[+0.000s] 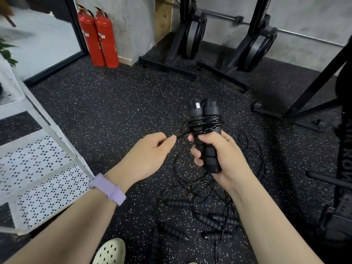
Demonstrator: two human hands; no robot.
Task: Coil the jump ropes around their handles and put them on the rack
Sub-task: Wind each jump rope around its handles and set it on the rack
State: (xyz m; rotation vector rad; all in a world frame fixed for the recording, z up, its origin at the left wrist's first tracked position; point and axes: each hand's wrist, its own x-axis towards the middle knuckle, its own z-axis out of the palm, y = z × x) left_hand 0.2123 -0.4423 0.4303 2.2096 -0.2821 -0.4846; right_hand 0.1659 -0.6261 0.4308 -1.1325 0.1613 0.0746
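Right hand grips two upright black foam handles, few coils on; left hand pinches thin black rope just left of handles, white perforated rack further left.

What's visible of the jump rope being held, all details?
The jump rope has two black handles that look foam-covered, held side by side, upright and tilted slightly. A thin glossy black cord circles their upper half in several turns. The right hand grips the lower halves; the left hand pinches the cord just beside the coil. Loose cord trails down to the speckled floor.
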